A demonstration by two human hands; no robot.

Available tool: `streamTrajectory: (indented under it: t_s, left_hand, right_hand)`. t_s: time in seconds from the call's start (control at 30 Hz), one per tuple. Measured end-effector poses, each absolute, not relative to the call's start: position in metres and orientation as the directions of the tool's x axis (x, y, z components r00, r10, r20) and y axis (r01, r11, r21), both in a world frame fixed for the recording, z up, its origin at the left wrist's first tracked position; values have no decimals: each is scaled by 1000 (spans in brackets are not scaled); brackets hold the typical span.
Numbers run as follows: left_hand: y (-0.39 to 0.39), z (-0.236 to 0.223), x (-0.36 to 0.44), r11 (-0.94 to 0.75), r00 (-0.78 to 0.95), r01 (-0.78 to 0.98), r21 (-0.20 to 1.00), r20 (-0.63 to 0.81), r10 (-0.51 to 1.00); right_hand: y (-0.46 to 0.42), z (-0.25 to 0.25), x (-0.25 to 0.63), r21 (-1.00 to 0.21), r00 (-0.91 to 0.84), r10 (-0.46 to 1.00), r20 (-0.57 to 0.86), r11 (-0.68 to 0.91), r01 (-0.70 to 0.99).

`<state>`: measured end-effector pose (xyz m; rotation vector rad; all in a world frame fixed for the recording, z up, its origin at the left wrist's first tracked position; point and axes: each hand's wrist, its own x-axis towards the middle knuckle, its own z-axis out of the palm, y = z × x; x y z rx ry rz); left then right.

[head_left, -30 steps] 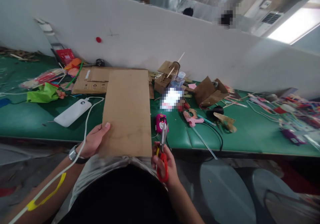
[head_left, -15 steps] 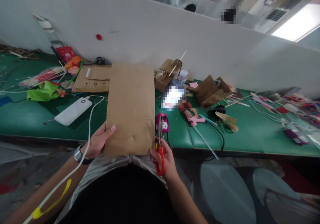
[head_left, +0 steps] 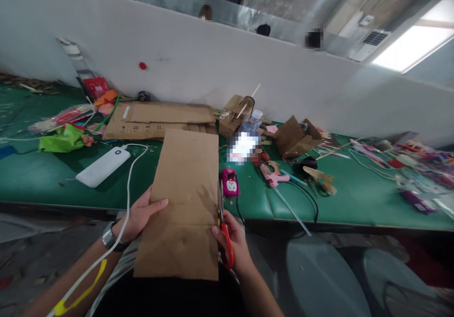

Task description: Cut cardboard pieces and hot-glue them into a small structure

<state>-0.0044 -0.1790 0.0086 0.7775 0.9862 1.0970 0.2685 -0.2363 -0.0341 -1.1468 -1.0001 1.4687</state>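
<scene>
On the flattened cardboard box [head_left: 168, 114] by the wall we make out a row of dark printed handling symbols [head_left: 135, 128]; one resembles a recycling sign, and the one at the right end, paired upward arrows. We cannot read the mark on the round display [head_left: 117, 152] of the white power bank [head_left: 101, 168], nor the print on the red packet [head_left: 96, 87].

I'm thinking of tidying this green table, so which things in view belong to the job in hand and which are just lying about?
In use:
- cardboard sheet, held by the left hand
- red-handled scissors, in the right hand

Apparently just lying about:
- pink glue gun
- flattened cardboard box
- crumpled lime-green material
- clear plastic bottle
</scene>
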Motion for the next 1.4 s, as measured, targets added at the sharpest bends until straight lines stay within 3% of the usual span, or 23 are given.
streamTrajectory:
  t_s: [0.33, 0.5, 0.7, 0.9, 1.1, 1.27, 1.4]
  left_hand:
    - [-193, -5, 4, 327, 176, -334, 884, -282, 943]
    - [-211, -10, 11, 468, 198, -315, 826, -425, 883]
    - [-244, -33, 24, 534, 209, -278, 798, -492, 845]
    - [-246, -33, 23, 456, 56, -307, 835, -462, 885]
    - [-227, -15, 24, 443, -8, -409, 797, -489, 872]
    - [-217, -7, 27, 384, -109, -455, 803, -478, 872]
    - [-205, 1, 26, 360, -91, -503, 786, -462, 882]
  right_hand:
    - [-228, -27, 266, -921, 21, 977, -214, -195, -338]
    - [-230, -21, 268, -923, 54, 973, -224, -194, -332]
    - [-227, -18, 272, -904, 137, 946, -293, -228, -362]
    - [-228, -27, 272, -902, 90, 954, -287, -237, -360]
    - [-242, -45, 260, -849, 31, 920, -391, -347, -398]
    - [-252, -46, 248, -853, -70, 971, -230, -236, -466]
    - [-258, -47, 248, -855, -93, 971, -218, -236, -462]
